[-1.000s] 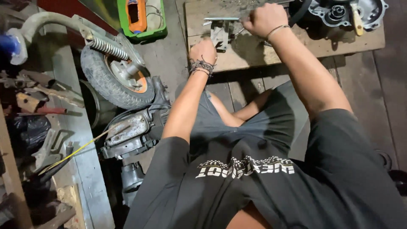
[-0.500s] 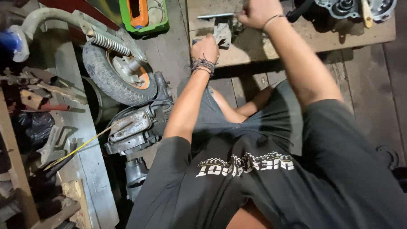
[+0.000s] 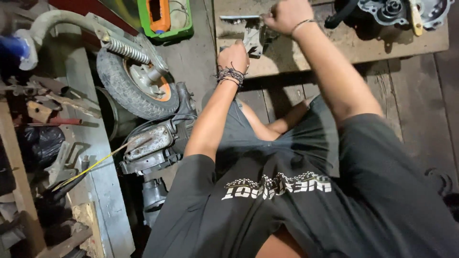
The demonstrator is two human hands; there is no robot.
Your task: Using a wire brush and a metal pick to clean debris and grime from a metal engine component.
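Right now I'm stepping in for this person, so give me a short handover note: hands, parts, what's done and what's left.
Left hand: closed, pressing down beside the small metal part on the wooden board.
Right hand: fisted around a metal tool at that part.
Engine casing: on the board's far right, untouched.
Done: cannot tell.
Left: the part is under both hands, so work on it looks unfinished.

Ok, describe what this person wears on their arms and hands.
Both arms are bare below short black T-shirt sleeves, with no gloves. The left hand has a stack of dark braided and beaded bracelets at its wrist. The right hand has one thin light band around its wrist.
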